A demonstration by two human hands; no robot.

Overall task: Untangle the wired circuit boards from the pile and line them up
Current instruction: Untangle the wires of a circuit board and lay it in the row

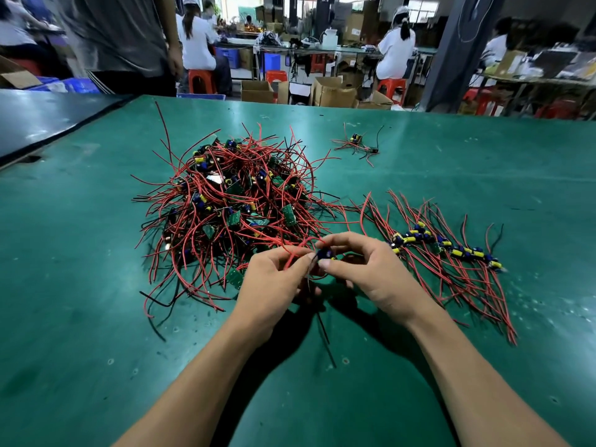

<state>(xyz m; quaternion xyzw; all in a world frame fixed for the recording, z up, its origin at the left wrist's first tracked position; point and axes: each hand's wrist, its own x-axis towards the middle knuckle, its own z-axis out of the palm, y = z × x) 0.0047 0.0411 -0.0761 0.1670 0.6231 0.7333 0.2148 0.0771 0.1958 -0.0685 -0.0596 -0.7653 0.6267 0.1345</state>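
Your left hand [274,280] pinches thin red wires [294,254]; your right hand [366,269] pinches one small board [323,254] with round blue parts, over the smooth green mat [96,317], between the tangled pile [232,201] and one straight row [451,250].

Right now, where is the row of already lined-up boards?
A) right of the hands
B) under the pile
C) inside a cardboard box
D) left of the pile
A: the lined-up row lies right of the right hand, which pinches a board whose red wires the left hand grips; the pile sits left.
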